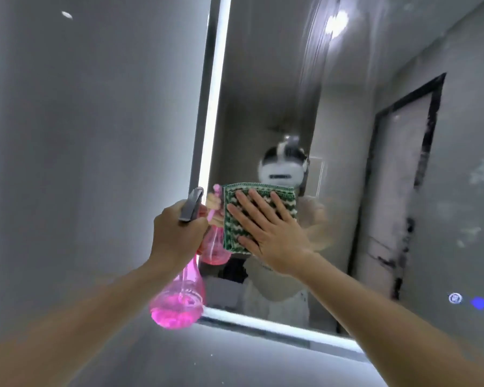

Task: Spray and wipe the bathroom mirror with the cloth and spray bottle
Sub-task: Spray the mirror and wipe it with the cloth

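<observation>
Mirror [347, 135]: the largest item in view, it hung on the wall and filled the centre and right of the frame. Vertical streaks of wet film ran down its upper part, and pale smears dotted its right side. A small round icon and a blue light showed near its lower right corner.
Wall [81, 121]: a plain grey surface lay to the left of the mirror and below it.
Light strip [215, 93]: a bright white band ran along the mirror's left edge and continued along its bottom edge.
Reflection [282, 174]: a person wearing a head-mounted device appeared in the glass, partly hidden behind the cloth; a dark-framed doorway appeared to the right.
Spray bottle [179, 297]: a translucent pink bottle with pink liquid in its rounded base and a grey trigger head. It was held upright just in front of the mirror's lower left corner, nozzle pointing toward the glass.
Left hand [176, 236]: the fingers were curled round the neck of the spray bottle, below the grey head.
Right hand [266, 230]: the palm lay flat with fingers straight and spread, pressing the cloth against the glass.
Cloth [235, 216]: a folded green and white patterned square lay flat on the mirror, left of its centre, under the right hand and just right of the spray bottle.
</observation>
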The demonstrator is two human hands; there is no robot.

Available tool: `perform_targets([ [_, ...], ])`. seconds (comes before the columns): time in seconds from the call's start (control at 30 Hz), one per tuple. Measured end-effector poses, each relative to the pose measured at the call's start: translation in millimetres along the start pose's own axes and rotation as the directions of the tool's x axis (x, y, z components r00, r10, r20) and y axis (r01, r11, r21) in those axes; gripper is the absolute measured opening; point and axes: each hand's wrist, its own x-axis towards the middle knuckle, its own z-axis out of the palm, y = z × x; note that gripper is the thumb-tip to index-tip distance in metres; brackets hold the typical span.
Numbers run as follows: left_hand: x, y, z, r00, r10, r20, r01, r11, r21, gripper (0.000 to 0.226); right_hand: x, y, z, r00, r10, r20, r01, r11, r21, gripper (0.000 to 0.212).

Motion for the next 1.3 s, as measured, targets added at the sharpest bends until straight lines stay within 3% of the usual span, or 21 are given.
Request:
perform_targets([
  [0.33, -75, -111, -10, 0.97, -0.243, 0.013, 0.24, 0.964, 0.117, 0.011, -79, -94, 35, 0.997, -0.07, 0.025, 0.069, 0.997, 0.037, 0.056],
  [0.5, -71, -121, -22, 0.972, -0.236, -0.004, 0.235, 0.965, 0.119, 0.015, -78, -93, 36, 0.996, -0.07, 0.046, 0.068, 0.997, 0.037, 0.057],
  [0.8, 7, -53, -44, 0.995, -0.098, -0.033, 0.1, 0.992, 0.081, 0.014, 2, -43, 14, 0.959, -0.278, 0.061, 0.279, 0.96, -0.001, 0.058],
  [1.17, 123, 71, -78, 0.98, 0.14, -0.141, -0.127, 0.987, 0.098, 0.024, 187, 82, -74, 1.0, 0.01, 0.022, -0.008, 0.997, -0.076, 0.064],
  [1.3, 162, 111, -80, 0.968, 0.198, -0.152, -0.185, 0.978, 0.097, 0.014, 244, 119, -99, 0.998, 0.051, 0.042, -0.048, 0.996, -0.081, 0.062],
])
